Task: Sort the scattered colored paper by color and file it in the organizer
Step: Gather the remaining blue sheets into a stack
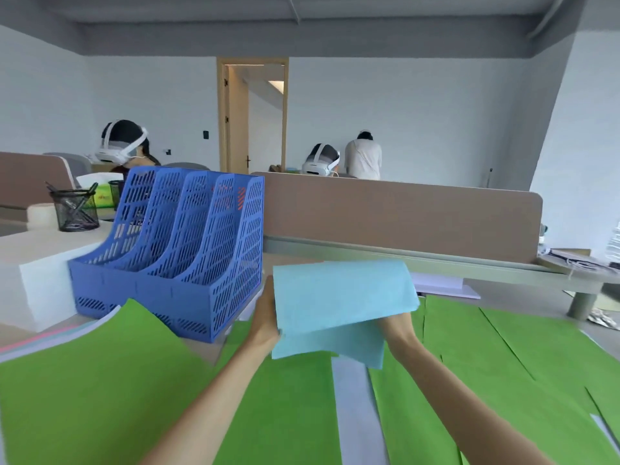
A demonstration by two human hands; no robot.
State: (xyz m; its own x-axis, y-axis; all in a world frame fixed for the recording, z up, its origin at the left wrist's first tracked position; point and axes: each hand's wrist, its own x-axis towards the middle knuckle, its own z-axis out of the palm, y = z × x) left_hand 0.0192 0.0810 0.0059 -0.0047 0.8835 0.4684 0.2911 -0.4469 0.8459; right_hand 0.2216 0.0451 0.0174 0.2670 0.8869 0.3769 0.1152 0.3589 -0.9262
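Both my hands hold up a small stack of light blue paper (339,297) above the desk, its top edge curling away from me. My left hand (265,318) grips its left edge and my right hand (397,327) holds it from below at the right, mostly hidden by the sheets. The blue slotted file organizer (174,250) stands just left of the stack, and its near slots look empty. Several green sheets (486,364) lie spread over the desk, with a lilac sheet (352,397) showing between them.
A stack with a green sheet on top (100,380) over lilac and pink edges lies at the left. A white box (43,290) sits left of the organizer, a mesh pen cup (75,209) behind. A brown divider (402,219) bounds the desk's far side; people sit beyond it.
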